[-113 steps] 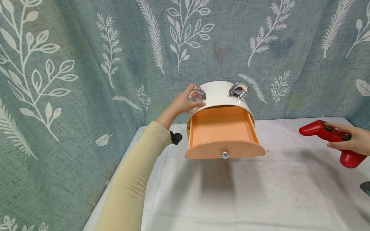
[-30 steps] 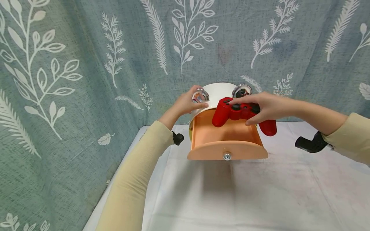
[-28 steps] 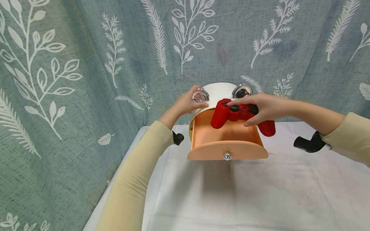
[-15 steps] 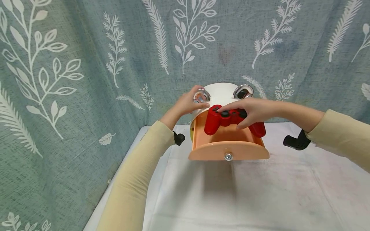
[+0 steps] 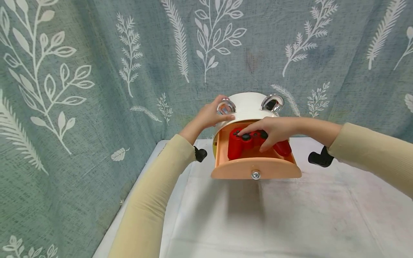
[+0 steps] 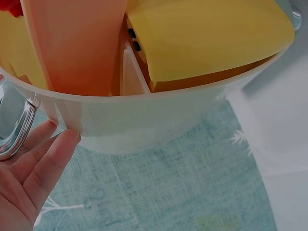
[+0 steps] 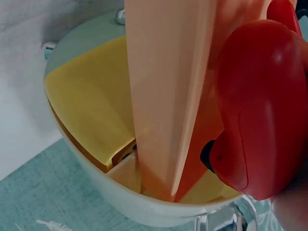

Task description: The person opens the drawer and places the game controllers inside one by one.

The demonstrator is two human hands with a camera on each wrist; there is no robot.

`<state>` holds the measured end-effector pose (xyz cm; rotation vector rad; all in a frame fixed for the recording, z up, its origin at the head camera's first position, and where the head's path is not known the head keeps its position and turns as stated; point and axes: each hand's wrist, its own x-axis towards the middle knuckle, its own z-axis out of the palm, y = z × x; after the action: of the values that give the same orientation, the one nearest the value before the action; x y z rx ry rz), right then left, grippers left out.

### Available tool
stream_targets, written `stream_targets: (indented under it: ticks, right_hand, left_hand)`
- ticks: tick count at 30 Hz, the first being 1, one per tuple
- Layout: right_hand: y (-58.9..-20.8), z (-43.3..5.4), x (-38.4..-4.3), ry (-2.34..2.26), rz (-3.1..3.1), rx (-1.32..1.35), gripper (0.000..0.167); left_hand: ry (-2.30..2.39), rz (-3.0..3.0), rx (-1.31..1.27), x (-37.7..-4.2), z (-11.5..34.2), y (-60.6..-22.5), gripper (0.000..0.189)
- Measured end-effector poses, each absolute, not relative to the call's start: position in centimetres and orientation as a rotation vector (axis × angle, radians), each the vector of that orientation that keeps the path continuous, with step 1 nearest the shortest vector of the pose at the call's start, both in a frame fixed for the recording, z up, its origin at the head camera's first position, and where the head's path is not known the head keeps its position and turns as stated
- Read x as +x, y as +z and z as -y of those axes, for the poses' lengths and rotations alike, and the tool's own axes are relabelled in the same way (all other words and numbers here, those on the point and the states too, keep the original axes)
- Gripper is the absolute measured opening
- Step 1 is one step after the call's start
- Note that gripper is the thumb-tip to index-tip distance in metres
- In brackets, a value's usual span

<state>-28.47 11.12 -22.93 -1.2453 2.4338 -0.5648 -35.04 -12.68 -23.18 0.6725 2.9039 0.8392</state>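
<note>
A small rounded cabinet [image 5: 246, 105] with a white shell and two chrome ring eyes stands at the back of the table. Its peach drawer [image 5: 233, 170], with a round knob, is pulled out towards me. My left hand [image 5: 208, 115] holds the shell's upper left, thumb on the front edge by one ring eye [image 5: 226, 106]. A red game controller [image 5: 235, 147] lies inside the drawer's walls, with my right hand [image 5: 274, 129] gripping it from above. Part of the controller is hidden behind those fingers. The right wrist view shows the controller [image 7: 262, 106] close beside the drawer wall.
Below the peach drawer is a yellow front [image 7: 91, 96] of the cabinet, also seen in the left wrist view. White cloth covers the table [image 5: 290, 222]. A green leaf-patterned curtain [image 5: 155, 53] hangs close behind the cabinet and along the left side.
My right hand has carried the game controller in from the far right, over the drawer, then lowered it between the drawer's walls. The left hand has stayed on the cabinet.
</note>
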Motion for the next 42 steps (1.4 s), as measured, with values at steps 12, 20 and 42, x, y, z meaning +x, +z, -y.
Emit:
stream_targets:
  ticks: [12,20,42]
  right_hand:
    - [-23.5,-9.6,-29.8,-0.495,-2.372,-1.349,0.054]
    - [-23.7,-9.7,-29.8,-0.492,-2.455,-1.337,0.053]
    - [-24.4,-9.3,-28.0,-0.4,-2.779,-1.475,0.043]
  left_hand:
    - [0.824,-2.91,0.651,-35.2,12.6,-23.2,0.074]
    - [0.804,-2.917,0.643,-35.1,12.6,-23.2,0.074]
    - [0.803,-2.919,0.653,-35.2,12.7,-23.2,0.075]
